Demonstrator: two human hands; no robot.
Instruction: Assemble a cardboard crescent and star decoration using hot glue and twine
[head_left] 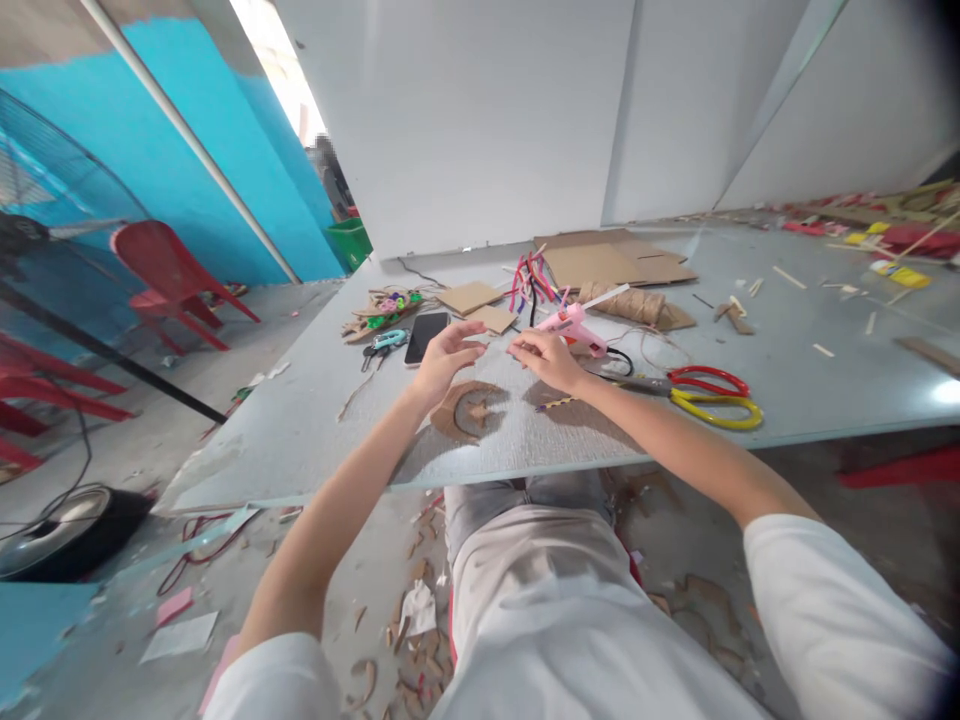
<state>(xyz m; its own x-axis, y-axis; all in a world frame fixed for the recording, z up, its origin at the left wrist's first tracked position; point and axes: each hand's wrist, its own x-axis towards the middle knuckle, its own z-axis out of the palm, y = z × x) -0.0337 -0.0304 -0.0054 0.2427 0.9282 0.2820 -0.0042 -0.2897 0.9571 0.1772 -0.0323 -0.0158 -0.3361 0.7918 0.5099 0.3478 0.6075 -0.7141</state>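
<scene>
My left hand [452,355] is raised over the table with its fingers apart and nothing visible between them. Beside it, my right hand [545,357] has its fingertips pinched together; whatever they hold is too small to make out. Below my hands lie a brown cardboard crescent [448,415] and a small cardboard star [478,410]. A pink glue gun [574,325] rests just behind my right hand. Under my right wrist is a striped pencil [556,404]. Scissors with red and yellow handles [716,397] lie to the right.
A phone [427,338], keys [379,348], cardboard sheets [600,258], a twine roll [630,304] and coloured pipe cleaners [531,280] lie toward the back. Sticks and scraps are at the right. Red chairs [161,265] stand beyond the table's left edge.
</scene>
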